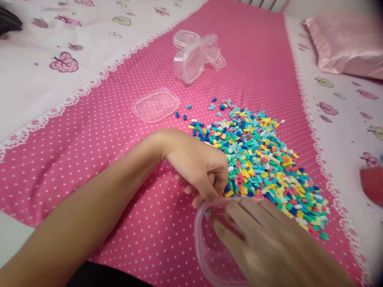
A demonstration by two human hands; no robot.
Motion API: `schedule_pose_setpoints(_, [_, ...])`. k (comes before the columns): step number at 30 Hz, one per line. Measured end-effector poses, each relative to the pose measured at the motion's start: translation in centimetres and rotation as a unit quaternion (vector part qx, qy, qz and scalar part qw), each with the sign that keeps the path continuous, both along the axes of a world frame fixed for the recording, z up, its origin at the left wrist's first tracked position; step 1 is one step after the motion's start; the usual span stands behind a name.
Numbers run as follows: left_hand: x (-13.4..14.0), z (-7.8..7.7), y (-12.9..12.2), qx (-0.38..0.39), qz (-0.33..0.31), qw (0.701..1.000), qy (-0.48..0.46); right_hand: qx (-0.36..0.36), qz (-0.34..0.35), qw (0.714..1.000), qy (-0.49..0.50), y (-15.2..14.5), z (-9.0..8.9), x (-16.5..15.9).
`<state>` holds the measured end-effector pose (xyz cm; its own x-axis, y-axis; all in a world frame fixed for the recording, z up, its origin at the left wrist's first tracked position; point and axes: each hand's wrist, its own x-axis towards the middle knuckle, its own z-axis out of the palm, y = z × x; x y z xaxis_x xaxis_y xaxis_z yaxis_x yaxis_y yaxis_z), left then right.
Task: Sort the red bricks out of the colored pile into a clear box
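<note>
A spread pile of small toy building bricks (254, 155) in many colours lies on the pink dotted cloth. My left hand (197, 163) is curled at the pile's near left edge, thumb against bent fingers; a bit of dark blue shows in the gap, but what it holds is unclear. In front of me stands a clear plastic container (201, 247) without a lid. My right hand (260, 239) reaches over it with bent fingers, and a light blue brick (206, 214) shows at a fingertip by the rim. The right hand hides much of the container.
A clear lid (156, 105) lies flat left of the pile. Behind it, more clear containers (191, 59) are heaped together. A pink shiny pillow (347, 44) rests at the far right, and a red object (372, 185) sits at the right edge.
</note>
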<state>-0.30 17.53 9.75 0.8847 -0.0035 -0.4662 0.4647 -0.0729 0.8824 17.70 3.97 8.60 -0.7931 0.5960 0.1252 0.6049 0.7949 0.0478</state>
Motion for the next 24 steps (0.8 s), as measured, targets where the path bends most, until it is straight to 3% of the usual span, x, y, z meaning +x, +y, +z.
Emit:
schedule_pose_setpoints(10, [-0.05, -0.10, 0.04, 0.006, -0.009, 1.000, -0.011, -0.004, 0.000, 1.000, 0.028, -0.41, -0.39, 0.18])
schedule_pose_setpoints(17, [0.05, 0.36, -0.04, 0.018, -0.020, 1.000, 0.001, 0.022, 0.005, 1.000, 0.020, -0.19, 0.26, 0.68])
schedule_pose_setpoints(24, [0.00, 0.14, 0.02, 0.011, -0.015, 1.000, -0.006, -0.020, 0.011, 1.000, -0.014, 0.03, -0.32, 0.57])
